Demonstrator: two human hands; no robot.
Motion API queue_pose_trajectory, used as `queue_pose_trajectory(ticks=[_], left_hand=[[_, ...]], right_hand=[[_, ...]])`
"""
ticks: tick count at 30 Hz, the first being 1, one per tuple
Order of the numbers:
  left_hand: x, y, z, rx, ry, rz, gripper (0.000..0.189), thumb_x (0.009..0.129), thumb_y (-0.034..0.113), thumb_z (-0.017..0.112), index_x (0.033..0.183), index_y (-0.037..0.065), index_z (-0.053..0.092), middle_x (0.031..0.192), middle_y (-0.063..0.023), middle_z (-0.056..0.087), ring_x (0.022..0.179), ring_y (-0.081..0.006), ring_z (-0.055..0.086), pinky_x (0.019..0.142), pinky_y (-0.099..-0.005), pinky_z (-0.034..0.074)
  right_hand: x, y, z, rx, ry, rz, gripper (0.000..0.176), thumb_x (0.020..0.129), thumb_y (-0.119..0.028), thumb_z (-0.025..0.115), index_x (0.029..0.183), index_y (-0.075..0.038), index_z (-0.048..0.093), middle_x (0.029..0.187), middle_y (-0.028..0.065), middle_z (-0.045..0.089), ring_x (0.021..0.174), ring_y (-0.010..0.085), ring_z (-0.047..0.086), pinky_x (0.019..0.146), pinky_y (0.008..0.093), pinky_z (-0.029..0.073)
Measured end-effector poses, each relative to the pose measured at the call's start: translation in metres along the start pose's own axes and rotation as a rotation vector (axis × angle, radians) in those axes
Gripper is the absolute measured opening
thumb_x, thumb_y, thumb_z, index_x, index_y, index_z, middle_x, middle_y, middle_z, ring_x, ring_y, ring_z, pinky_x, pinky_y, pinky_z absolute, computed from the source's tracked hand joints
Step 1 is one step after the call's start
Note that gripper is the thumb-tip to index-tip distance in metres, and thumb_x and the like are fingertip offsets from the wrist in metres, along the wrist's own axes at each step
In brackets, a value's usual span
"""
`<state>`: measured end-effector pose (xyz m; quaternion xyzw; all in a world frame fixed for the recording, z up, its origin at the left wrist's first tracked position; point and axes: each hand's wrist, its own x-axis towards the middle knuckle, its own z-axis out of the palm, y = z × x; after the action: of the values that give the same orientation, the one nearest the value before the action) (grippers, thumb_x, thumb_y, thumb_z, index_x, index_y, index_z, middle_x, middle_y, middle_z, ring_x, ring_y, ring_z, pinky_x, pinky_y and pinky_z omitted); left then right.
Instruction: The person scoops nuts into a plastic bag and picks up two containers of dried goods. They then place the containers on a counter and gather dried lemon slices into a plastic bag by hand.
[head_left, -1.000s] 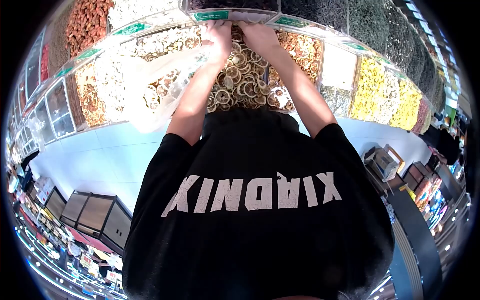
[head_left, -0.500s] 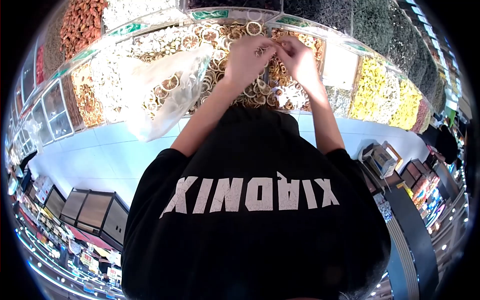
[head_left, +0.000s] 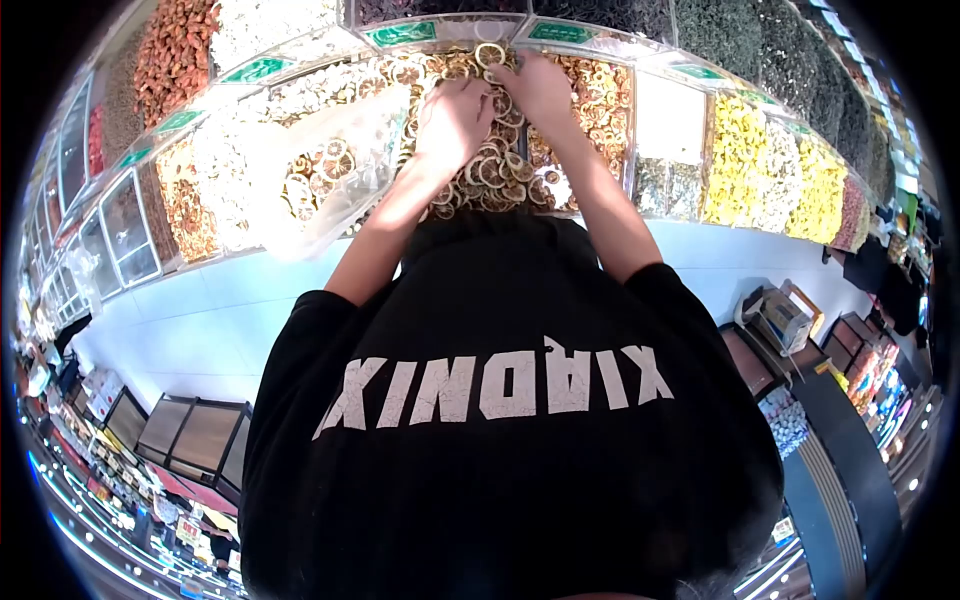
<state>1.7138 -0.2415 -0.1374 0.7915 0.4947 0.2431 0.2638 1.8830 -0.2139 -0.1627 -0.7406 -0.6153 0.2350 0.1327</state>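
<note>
Dried lemon slices fill the bin beneath my hands. My right hand reaches the back of this bin, thumb and fingers closed on the edge of a dried lemon slice. Just behind it, another pale slice rests near the bin's rear edge. My left hand lies over the slices with its fingers curled down; what they grip, if anything, is hidden. To the left of that hand, a clear plastic bag with several dark-centred lemon slices inside lies across the neighbouring bins.
Brown dried slices fill the bin at right, with yellow dried flowers farther along. Reddish dried goods stand at back left. Green labels mark the rear ledge. A white counter front borders the bins.
My hands have come apart from their meeting point above the bin. The right has moved left to the slices at the back; the left has lowered onto the slices. The view has shifted slightly.
</note>
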Motion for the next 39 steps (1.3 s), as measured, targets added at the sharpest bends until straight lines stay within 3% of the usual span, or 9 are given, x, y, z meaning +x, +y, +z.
queue_pose_trajectory(ticks=[6,8,12,18,23,27,31,35,39], left_hand=[[-0.078,0.048,-0.061,-0.379,-0.205,-0.144,0.018,0.087,0.008,0.072,0.103,0.003,0.07,0.094,-0.0125,0.071,0.086,-0.0252,0.07,0.079,-0.0329,0.056],[-0.096,0.057,-0.088,-0.232,0.091,0.083,0.021,0.084,0.007,0.075,0.104,0.006,0.07,0.102,-0.0097,0.072,0.089,-0.0234,0.07,0.081,-0.0326,0.056],[-0.096,0.08,-0.175,0.252,0.559,-0.151,0.039,0.08,0.021,0.082,0.115,0.008,0.069,0.114,-0.0141,0.066,0.109,-0.0329,0.059,0.101,-0.0442,0.043],[-0.098,0.045,-0.203,0.616,0.445,-0.346,0.049,0.081,0.033,0.082,0.119,0.006,0.067,0.118,-0.0173,0.063,0.11,-0.035,0.058,0.1,-0.0454,0.044],[-0.109,0.032,-0.217,0.314,0.467,-0.484,0.025,0.092,0.026,0.07,0.098,0.002,0.073,0.067,-0.0132,0.067,0.058,-0.0218,0.062,0.058,-0.0367,0.049],[-0.123,0.043,-0.269,0.373,0.866,-0.324,0.019,0.089,0.022,0.074,0.092,0.004,0.076,0.063,-0.0051,0.065,0.055,-0.0108,0.052,0.049,-0.0292,0.04],[-0.127,0.088,-0.307,-0.246,1.168,-0.262,0.01,0.09,0.007,0.074,0.09,-0.002,0.071,0.07,-0.0065,0.069,0.056,-0.0048,0.056,0.047,-0.0154,0.038],[-0.133,0.101,-0.311,-0.261,0.953,-0.069,0.013,0.085,0.007,0.08,0.093,-0.001,0.074,0.066,-0.0054,0.067,0.05,-0.0022,0.051,0.042,-0.0148,0.031],[-0.129,0.126,-0.304,-0.313,0.861,-0.109,0.013,0.081,0.007,0.082,0.09,0.0,0.076,0.054,-0.0003,0.059,0.043,-0.0002,0.043,0.041,-0.0156,0.023]], right_hand=[[0.017,-0.008,0.029,-0.073,0.017,0.048,0.038,0.091,-0.044,0.067,0.105,-0.008,0.069,0.088,0.0168,0.073,0.086,0.0351,0.071,0.076,0.0459,0.057],[0.01,-0.002,0.02,0.088,0.0,0.02,0.036,0.092,-0.039,0.065,0.1,-0.005,0.069,0.084,0.0175,0.073,0.083,0.0351,0.072,0.075,0.0463,0.058],[-0.013,-0.002,0.008,0.32,0.097,-0.044,0.032,0.092,-0.034,0.067,0.093,-0.002,0.07,0.075,0.0131,0.071,0.068,0.0273,0.071,0.064,0.0379,0.056],[-0.098,-0.141,-0.022,0.717,-0.069,-0.444,0.029,0.094,-0.031,0.066,0.101,-0.004,0.071,0.071,0.0107,0.069,0.06,0.0247,0.066,0.056,0.0325,0.053],[-0.117,-0.179,0.014,0.352,0.016,-0.701,0.027,0.096,-0.031,0.06,0.107,-0.007,0.067,0.086,0.0109,0.069,0.069,0.0302,0.069,0.066,0.042,0.057],[-0.151,-0.17,-0.035,0.542,0.104,-0.712,0.018,0.093,-0.023,0.064,0.102,-0.008,0.067,0.085,0.0098,0.068,0.071,0.0262,0.069,0.063,0.0391,0.056],[-0.183,-0.131,-0.054,0.595,0.028,-0.437,0.053,0.082,-0.031,0.077,0.124,-0.005,0.058,0.107,0.009,0.064,0.07,0.0184,0.067,0.06,0.0347,0.054],[-0.206,-0.14,-0.058,0.944,0.013,-0.287,0.098,0.069,-0.036,0.088,0.145,-0.001,0.037,0.132,0.0126,0.05,0.088,0.0152,0.065,0.066,0.0331,0.054],[-0.211,-0.164,-0.085,0.855,0.351,-0.603,0.08,0.076,-0.017,0.084,0.141,0.001,0.041,0.133,0.0118,0.052,0.1,0.0154,0.063,0.08,0.0278,0.053]])
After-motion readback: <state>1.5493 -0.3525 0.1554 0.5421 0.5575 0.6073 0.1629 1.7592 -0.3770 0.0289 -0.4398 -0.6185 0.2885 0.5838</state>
